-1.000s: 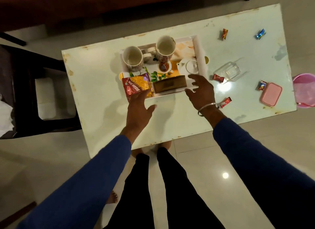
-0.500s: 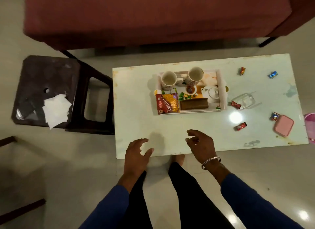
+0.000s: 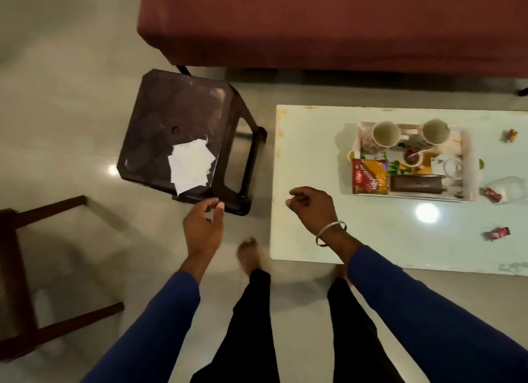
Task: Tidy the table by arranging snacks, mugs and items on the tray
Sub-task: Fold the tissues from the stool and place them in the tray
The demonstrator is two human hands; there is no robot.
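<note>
White rectangular tray point(image 3: 470, 165) sits toward the far edge of the pale glossy table point(image 3: 328, 160). On it: two cream mugs point(image 3: 385, 133) upright along the tray's far side, red-and-yellow snack packet point(image 3: 370, 176) at its near left corner, brown oblong box point(image 3: 415, 182) just beside the packet, small white teapot point(image 3: 448, 167) at the right.

Off the tray, right of it: clear glass jar point(image 3: 511, 187) on its side, red-wrapped candies point(image 3: 497, 233) scattered.

Left hand point(image 3: 203, 228) over the floor near the dark brown plastic stool point(image 3: 183, 120), fingers loosely curled, holding nothing. Right hand point(image 3: 313, 205) above the table's near left corner, fingers relaxed, empty. White paper napkins point(image 3: 191, 165) lie on the stool.
</note>
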